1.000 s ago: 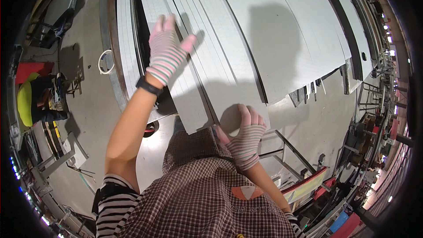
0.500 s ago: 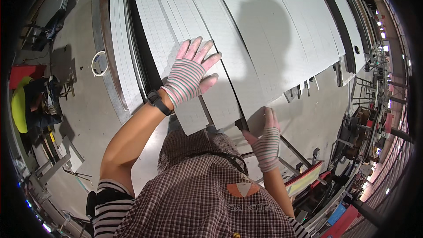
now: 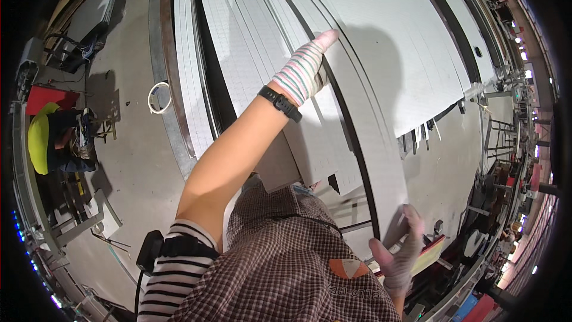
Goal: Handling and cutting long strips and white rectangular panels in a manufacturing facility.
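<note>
A long pale flat strip (image 3: 381, 167) with a dark edge runs from the far side toward me, its near end sticking out past the stack beneath. My left hand (image 3: 307, 71), in a pink-and-white striped glove, grips the strip's left edge partway along; some of its fingers are hidden. At the near end, my right hand (image 3: 402, 253) in a matching glove has thumb and fingers around the strip, slightly blurred. Under and left of it lie more pale strips (image 3: 238, 53) side by side, their near ends uneven.
A wide pale sheet (image 3: 429, 71) spreads on the right. To the left, a white ring-shaped roll (image 3: 159, 98) rests at a grey metal edge. Farther left a person in a yellow-green top (image 3: 40, 137) bends low. Racks and metal frames (image 3: 497, 125) line the right.
My left hand has gone from lying flat on the strips to gripping the strip's edge farther right. My right hand and the strip's near end have shifted right and toward me.
</note>
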Available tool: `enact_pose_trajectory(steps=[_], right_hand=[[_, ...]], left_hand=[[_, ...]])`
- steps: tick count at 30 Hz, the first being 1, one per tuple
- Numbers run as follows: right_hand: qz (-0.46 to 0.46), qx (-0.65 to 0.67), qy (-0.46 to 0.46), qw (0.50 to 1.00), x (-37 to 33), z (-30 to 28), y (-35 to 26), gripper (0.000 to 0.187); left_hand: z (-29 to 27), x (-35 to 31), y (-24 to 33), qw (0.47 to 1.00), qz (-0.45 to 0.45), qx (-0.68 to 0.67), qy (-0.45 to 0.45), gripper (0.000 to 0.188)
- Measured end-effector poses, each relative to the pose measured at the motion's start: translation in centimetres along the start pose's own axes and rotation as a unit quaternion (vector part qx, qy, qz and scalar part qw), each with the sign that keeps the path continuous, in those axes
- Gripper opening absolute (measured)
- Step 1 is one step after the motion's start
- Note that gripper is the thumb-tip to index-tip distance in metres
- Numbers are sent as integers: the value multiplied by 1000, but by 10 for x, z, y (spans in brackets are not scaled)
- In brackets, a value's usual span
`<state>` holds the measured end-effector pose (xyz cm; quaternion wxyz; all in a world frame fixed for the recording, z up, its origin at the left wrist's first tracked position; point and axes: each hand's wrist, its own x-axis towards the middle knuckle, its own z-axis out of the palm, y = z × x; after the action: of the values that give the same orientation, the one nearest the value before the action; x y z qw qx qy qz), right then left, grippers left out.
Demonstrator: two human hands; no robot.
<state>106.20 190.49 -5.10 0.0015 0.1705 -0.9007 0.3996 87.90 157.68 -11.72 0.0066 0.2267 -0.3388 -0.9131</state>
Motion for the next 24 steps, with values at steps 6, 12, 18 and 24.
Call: enact_pose_trajectory(steps=[6, 12, 18, 24], right_hand=[[161, 216, -61, 961, -21, 4, 32, 79], [238, 319, -102, 912, -13, -15, 46, 78], [227, 427, -93, 870, 10, -37, 50, 89], [72, 229, 37, 970, 14, -62, 3, 80]], left_hand=[[-24, -68, -45, 998, -1, -26, -50, 80], [-48, -102, -114, 994, -49, 41, -85, 65], [-50, -98, -99, 994, -73, 66, -48, 47], [-50, -118, -55, 784, -274, 482, -280, 86]])
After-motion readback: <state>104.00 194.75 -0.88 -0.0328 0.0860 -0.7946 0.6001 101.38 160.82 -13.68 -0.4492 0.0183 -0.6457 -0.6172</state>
